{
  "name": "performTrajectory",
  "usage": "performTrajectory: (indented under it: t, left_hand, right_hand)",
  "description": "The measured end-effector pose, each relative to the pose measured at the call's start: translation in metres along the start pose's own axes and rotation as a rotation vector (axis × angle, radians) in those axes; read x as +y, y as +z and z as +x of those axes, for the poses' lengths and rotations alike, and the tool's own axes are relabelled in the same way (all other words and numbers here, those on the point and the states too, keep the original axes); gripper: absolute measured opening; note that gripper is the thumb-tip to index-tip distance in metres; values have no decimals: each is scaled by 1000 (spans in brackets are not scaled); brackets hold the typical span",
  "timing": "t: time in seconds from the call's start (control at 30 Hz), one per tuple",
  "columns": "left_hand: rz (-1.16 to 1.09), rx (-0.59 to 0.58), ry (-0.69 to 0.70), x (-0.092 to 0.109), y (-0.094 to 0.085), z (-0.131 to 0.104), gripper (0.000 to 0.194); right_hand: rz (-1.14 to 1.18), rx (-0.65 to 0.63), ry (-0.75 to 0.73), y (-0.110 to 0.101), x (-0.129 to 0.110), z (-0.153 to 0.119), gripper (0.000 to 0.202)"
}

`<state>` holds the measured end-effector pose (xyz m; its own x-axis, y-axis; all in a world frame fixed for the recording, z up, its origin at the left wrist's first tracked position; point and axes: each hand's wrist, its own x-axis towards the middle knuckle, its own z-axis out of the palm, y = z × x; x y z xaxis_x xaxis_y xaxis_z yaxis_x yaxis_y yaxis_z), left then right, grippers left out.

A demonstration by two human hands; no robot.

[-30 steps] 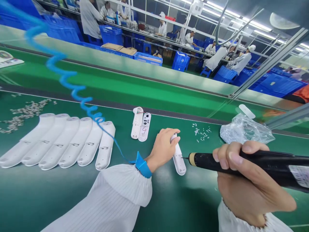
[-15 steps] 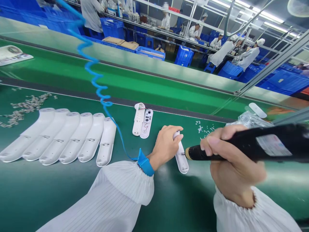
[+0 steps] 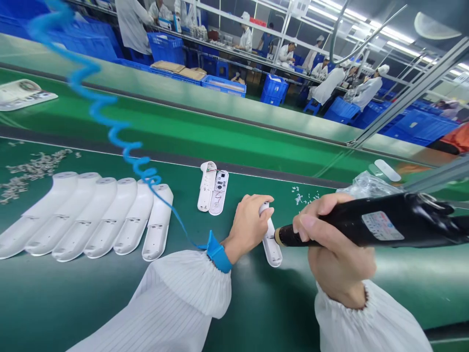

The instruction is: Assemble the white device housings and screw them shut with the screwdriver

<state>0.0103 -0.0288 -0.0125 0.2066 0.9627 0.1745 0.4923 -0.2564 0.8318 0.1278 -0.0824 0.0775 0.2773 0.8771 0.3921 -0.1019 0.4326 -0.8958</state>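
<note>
Pinching the far end of a white casing (image 3: 272, 249) between thumb and fingers, the left hand (image 3: 251, 222) rests over it on a green work surface (image 3: 249, 308). The right hand (image 3: 331, 234) has its fingers wrapped around a black power driver (image 3: 350, 220), which reaches in from the right of the casing, its beige nose just beside the casing's hollow inner side. The thin bit points into that hollow; whether it touches the plastic cannot be told. A blue wrist strap (image 3: 219, 256) circles the left wrist, to the left of the casing, and a coiled blue cord (image 3: 119, 139) runs from it toward the upper left. Beyond the casing and to its left lies an opened shell (image 3: 207, 190) beside a half with a circuit board (image 3: 219, 193). Well to the casing's left, six similar white shells (image 3: 106, 210) lie in a slanting row, with a pile of small metal parts (image 3: 40, 166) beyond them. Beyond the casing to its right are scattered tiny pieces (image 3: 298, 198), a clear plastic bag (image 3: 370, 185) and a white oval piece (image 3: 387, 170).
</note>
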Motion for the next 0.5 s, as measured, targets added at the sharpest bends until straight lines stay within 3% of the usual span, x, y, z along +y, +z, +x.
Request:
performTrajectory:
  t: [0.07,0.13,0.23,0.37,0.5]
  left_hand:
    - [-22,-36,19,-2,-4,1,29]
    - [-72,-126,59,-4,-9,2,29]
    - [-133,-228,79,-5,-14,3,28]
    - [-57,-151,50,-2,-7,-1,27]
    - [13,-129,88,1,-2,-4,27]
  right_hand:
    - [69,86,74,-15,-8,7,16]
    - [109,263,148,-37,-15,17,16]
    - [46,466,123,-72,-14,29,19]
    - [34,493,-57,-103,3,42,22]
    - [76,498,-151,-107,20,58,22]
